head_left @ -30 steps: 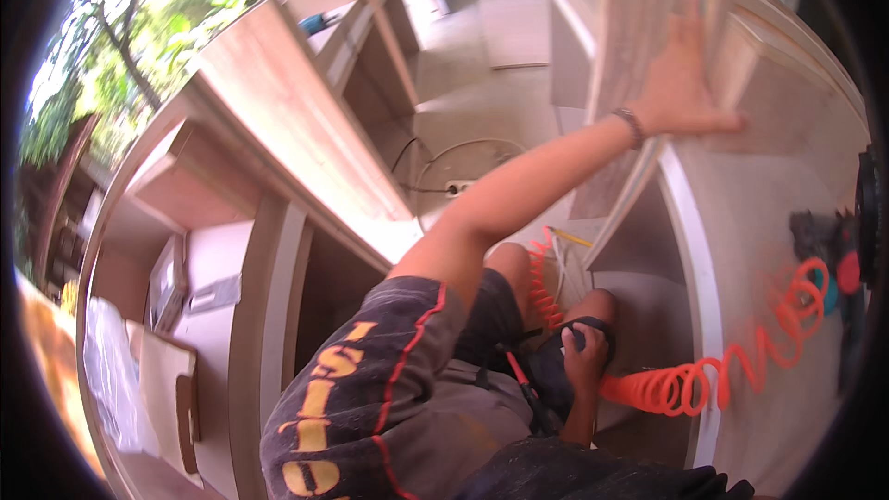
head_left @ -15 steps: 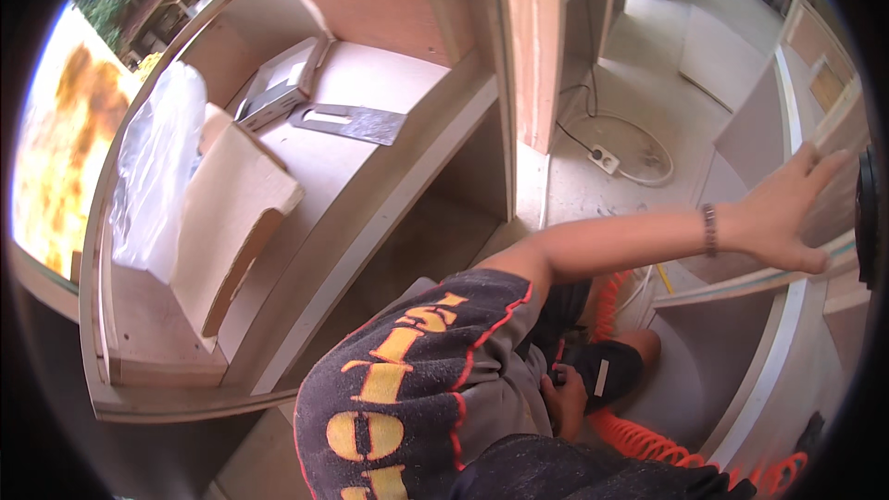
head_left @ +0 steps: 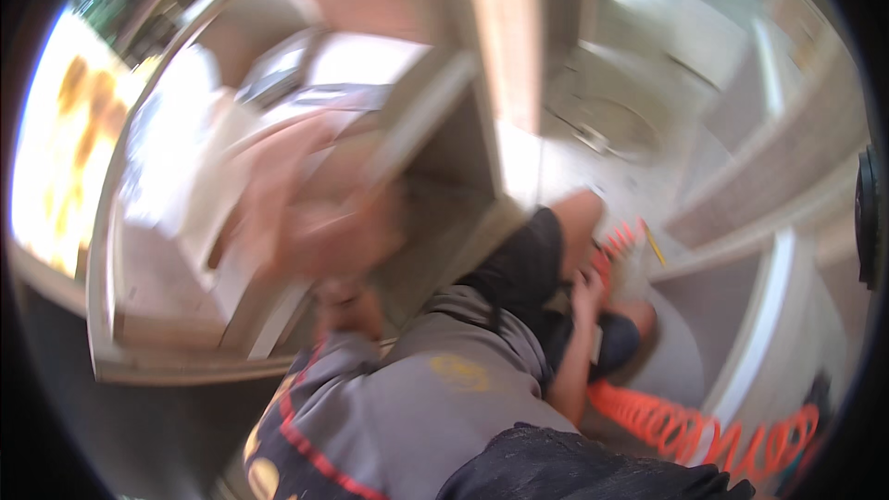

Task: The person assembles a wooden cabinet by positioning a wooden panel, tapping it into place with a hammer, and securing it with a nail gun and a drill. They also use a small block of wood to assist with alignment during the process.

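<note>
My left hand, smeared by motion, is over the front of the wooden cabinet on the left. Its fingers are too blurred to tell whether they hold anything. Beneath and beside it are a cardboard piece and a clear plastic bag. Low by my bent legs, my right hand is closed around something mostly hidden. An orange coiled air hose runs close by, with more of its coils just past that hand.
A flat metal plate and an open box lie inside the cabinet. At right stand more wooden panels. A socket block with its cable is on the floor. A thin yellow stick lies near my knee.
My left arm has swung from the panels on the right across to the cabinet on the left. My right hand has shifted upward in view, away from my body.
</note>
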Motion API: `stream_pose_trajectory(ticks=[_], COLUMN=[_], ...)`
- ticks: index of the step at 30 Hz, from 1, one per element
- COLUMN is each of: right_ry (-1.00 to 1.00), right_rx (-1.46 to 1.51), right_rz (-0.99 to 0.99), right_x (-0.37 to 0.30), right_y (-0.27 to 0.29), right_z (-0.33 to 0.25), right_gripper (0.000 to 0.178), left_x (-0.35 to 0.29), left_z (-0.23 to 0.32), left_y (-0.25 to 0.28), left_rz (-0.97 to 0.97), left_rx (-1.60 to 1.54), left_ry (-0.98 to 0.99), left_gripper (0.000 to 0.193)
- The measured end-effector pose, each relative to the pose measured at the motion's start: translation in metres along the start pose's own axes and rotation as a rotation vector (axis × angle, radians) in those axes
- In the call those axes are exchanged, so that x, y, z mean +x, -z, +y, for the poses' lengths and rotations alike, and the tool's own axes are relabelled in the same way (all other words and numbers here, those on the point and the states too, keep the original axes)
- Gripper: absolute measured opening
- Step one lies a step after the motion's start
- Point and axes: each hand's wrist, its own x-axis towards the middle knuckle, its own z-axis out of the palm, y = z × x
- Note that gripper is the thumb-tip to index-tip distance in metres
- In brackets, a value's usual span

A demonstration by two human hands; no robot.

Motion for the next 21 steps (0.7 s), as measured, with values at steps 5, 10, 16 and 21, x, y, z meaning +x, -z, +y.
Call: stream_pose_trajectory(ticks=[5, 10, 16, 21], right_ry=[-0.031, -0.198, -0.378, -0.309], right_rx=[-0.202, -0.113, -0.453, -0.444], right_rz=[0.127, 0.014, -0.076, 0.040], right_x=[0.038, 0.049, 0.052, 0.067], right_y=[-0.059, -0.056, -0.057, -0.077], right_z=[0.066, 0.082, 0.102, 0.106], right_gripper=[0.025, 0.025, 0.025, 0.027], left_x=[0.061, 0.053, 0.035, 0.054], left_z=[-0.034, -0.106, -0.125, -0.160], left_y=[0.067, 0.104, 0.098, 0.112], left_rz=[0.374, -0.336, -0.600, -0.696], left_rx=[0.538, 1.099, 0.839, 0.805], left_ry=[-0.071, 0.546, 0.577, 0.727], left_gripper=[0.035, 0.040, 0.039, 0.042])
